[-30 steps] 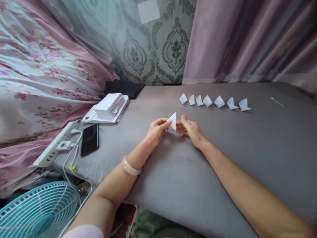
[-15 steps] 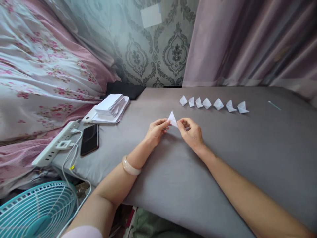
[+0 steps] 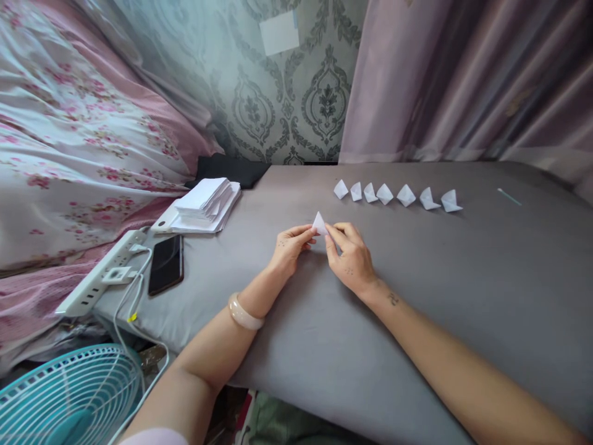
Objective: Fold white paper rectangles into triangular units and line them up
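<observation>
Both my hands meet over the grey bed surface [image 3: 417,296] at the middle. My left hand [image 3: 291,247] pinches the left side of a small folded white paper triangle [image 3: 319,223]. My right hand [image 3: 348,258] has its fingers closed on the triangle's right side, partly covering it. A pale bangle [image 3: 243,313] sits on my left wrist. Beyond my hands lies a row of several finished folded paper pieces [image 3: 397,194].
A stack of white paper slips [image 3: 204,201] lies at the left, with a black phone [image 3: 167,264] and a white power strip [image 3: 104,279] nearer me. A teal fan [image 3: 69,398] stands at the bottom left. Pink floral bedding [image 3: 69,154] and curtains [image 3: 463,74] border the surface.
My right hand has turned over the paper and closed further on it; the triangle now shows less and sits lower between my fingers. The view shifted slightly.
</observation>
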`<state>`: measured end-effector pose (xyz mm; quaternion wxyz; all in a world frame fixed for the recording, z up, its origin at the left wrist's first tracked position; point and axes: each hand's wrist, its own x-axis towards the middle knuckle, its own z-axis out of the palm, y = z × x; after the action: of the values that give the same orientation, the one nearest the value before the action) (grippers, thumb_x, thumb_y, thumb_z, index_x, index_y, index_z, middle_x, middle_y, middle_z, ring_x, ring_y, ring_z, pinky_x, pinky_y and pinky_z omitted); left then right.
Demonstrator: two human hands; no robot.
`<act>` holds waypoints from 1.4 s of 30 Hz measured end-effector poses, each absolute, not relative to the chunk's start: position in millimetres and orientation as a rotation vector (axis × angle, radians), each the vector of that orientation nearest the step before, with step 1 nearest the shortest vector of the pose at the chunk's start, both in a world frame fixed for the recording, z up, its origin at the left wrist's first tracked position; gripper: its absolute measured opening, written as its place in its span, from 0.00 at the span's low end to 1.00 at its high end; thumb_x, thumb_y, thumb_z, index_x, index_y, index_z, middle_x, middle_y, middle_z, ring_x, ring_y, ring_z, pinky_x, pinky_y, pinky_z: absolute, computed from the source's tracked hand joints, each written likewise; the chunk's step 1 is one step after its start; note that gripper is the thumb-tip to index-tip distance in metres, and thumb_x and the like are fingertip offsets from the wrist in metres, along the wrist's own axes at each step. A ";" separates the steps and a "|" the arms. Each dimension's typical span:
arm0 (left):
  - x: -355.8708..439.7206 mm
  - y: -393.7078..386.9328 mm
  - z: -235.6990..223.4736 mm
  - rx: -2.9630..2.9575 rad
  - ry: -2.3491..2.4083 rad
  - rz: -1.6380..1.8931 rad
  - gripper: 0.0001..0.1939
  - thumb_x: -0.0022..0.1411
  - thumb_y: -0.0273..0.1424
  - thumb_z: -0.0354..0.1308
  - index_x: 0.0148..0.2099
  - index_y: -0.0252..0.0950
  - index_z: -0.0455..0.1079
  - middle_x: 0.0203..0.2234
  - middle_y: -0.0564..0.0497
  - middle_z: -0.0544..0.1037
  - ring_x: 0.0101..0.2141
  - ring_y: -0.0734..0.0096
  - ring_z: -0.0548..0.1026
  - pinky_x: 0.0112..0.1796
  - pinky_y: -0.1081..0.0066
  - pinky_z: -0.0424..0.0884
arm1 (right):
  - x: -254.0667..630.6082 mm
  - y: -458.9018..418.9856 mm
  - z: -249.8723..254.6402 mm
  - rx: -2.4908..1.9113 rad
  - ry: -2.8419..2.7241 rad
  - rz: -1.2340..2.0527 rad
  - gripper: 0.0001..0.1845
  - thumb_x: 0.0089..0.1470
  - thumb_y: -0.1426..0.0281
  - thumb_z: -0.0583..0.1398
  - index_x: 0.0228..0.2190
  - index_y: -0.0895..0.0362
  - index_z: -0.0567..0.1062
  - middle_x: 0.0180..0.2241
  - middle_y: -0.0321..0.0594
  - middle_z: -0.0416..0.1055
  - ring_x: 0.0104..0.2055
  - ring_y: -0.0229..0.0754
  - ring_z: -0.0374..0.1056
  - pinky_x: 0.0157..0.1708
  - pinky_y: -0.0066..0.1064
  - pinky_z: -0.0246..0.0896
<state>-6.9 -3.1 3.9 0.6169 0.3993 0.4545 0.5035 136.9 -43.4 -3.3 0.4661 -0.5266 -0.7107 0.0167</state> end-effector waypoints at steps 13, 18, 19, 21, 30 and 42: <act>-7.0 -3.4 2.7 0.858 1.108 1.189 0.17 0.44 0.33 0.71 0.38 0.30 0.78 0.31 0.45 0.80 0.26 0.77 0.73 0.28 0.75 0.66 | 125.0 -55.2 -1.5 -1.374 -1.940 -0.012 0.24 0.59 0.72 0.53 0.57 0.59 0.65 0.48 0.53 0.67 0.49 0.54 0.64 0.44 0.44 0.66; -4.0 -8.0 7.1 0.963 1.124 1.199 0.15 0.45 0.34 0.70 0.37 0.31 0.79 0.28 0.47 0.79 0.25 0.78 0.71 0.28 0.75 0.64 | 125.8 -48.8 -3.0 -1.307 -1.698 0.253 0.11 0.60 0.69 0.53 0.42 0.55 0.72 0.40 0.46 0.72 0.40 0.45 0.69 0.42 0.37 0.65; -3.1 -9.0 7.7 0.998 1.134 1.209 0.15 0.46 0.34 0.70 0.36 0.32 0.79 0.27 0.48 0.79 0.25 0.77 0.70 0.27 0.76 0.63 | 126.7 -46.3 -3.9 -1.313 -1.633 0.337 0.10 0.59 0.66 0.54 0.40 0.55 0.72 0.38 0.45 0.73 0.36 0.43 0.68 0.40 0.36 0.65; -1.4 -10.9 8.4 1.069 1.152 1.230 0.13 0.46 0.35 0.69 0.35 0.32 0.79 0.25 0.50 0.78 0.25 0.77 0.69 0.27 0.76 0.62 | 129.2 -41.0 -5.8 -1.342 -1.493 0.515 0.12 0.57 0.61 0.56 0.37 0.56 0.72 0.35 0.43 0.74 0.31 0.40 0.67 0.35 0.33 0.64; -0.5 -13.8 11.8 1.243 1.111 1.206 0.13 0.48 0.38 0.69 0.33 0.33 0.78 0.23 0.52 0.75 0.24 0.78 0.66 0.27 0.75 0.59 | 148.6 -28.2 0.3 -1.244 -1.185 1.144 0.18 0.48 0.53 0.62 0.30 0.56 0.76 0.25 0.33 0.70 0.25 0.33 0.60 0.25 0.26 0.56; -9.5 -9.7 17.1 0.964 0.831 0.706 0.22 0.48 0.46 0.68 0.28 0.33 0.67 0.15 0.54 0.71 0.13 0.85 0.58 0.16 0.78 0.47 | 171.0 -30.8 14.8 -0.983 -1.282 1.729 0.19 0.51 0.52 0.62 0.31 0.55 0.67 0.17 0.26 0.63 0.13 0.27 0.50 0.11 0.20 0.40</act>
<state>-9.5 -9.7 17.1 0.7466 0.4407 0.3799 0.3225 171.0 -30.8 14.8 0.3778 -0.3847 -0.5016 0.6766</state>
